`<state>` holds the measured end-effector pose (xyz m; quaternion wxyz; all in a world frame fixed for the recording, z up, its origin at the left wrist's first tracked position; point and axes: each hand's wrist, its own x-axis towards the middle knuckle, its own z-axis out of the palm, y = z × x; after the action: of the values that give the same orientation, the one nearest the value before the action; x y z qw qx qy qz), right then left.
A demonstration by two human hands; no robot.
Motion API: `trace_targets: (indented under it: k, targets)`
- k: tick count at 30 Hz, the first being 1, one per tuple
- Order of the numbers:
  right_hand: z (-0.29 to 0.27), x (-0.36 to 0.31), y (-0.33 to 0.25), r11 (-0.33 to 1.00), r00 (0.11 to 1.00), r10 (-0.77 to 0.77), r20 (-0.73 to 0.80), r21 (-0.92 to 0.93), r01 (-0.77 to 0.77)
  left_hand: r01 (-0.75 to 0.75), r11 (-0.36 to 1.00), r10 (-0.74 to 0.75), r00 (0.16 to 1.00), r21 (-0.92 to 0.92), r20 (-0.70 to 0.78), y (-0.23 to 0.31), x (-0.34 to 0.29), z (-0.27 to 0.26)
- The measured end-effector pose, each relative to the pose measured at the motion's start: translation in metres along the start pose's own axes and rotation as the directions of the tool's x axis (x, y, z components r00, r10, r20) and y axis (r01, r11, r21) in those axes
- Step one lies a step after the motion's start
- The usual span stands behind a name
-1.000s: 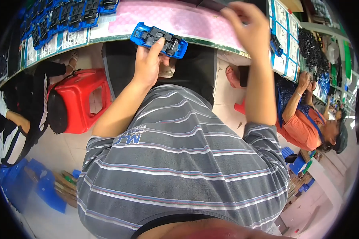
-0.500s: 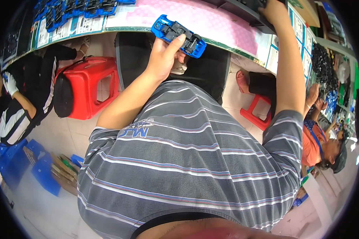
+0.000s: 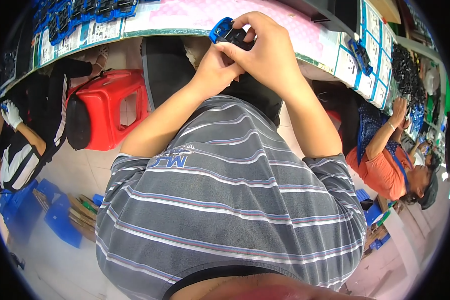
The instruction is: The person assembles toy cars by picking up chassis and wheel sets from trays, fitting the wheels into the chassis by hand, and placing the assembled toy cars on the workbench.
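A blue toy car body [image 3: 220, 31] with a black underside facing up is held just over the table's near edge. My left hand [image 3: 213, 70] is closed round it from below, its fingers partly hidden behind my right hand. My right hand [image 3: 270, 52] bends over the car from the right, thumb and forefinger closed on its black underside. Whether a small part sits between those fingers is hidden. The far end of the car is covered by my right hand.
Several blue toy car bodies [image 3: 92, 12] lie in rows at the table's left. A black tray [image 3: 335, 14] stands at the back right, near another blue car body [image 3: 360, 56]. A red stool [image 3: 102, 110] is left of me; a co-worker [image 3: 377, 167] sits at right.
My right hand has come back from the black tray and closed on the toy car. The car has moved slightly right and up in view. The co-worker at right has shifted.
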<state>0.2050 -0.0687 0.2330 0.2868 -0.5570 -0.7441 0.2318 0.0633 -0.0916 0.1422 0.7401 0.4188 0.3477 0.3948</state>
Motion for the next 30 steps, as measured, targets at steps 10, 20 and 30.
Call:
trace_targets:
  k: [10, 20, 30]
  targets:
    - [0.002, 0.004, 0.003, 0.992, 0.993, -0.104, -0.052, 0.065, 0.108, -0.039, 0.989, 0.038, 0.999, 0.141, 0.006, 0.003, -0.014, -0.017]
    - [0.017, -0.001, 0.13, 0.974, 0.913, 0.015, -0.409, -0.202, -0.106, -0.136, 0.982, 0.092, 0.951, -0.131, -0.296, 0.023, -0.058, -0.076]
    - [0.021, 0.002, 0.118, 0.974, 0.941, -0.056, -0.334, -0.225, -0.022, -0.317, 0.945, 0.297, 0.725, 0.081, -0.622, 0.109, -0.095, -0.232]
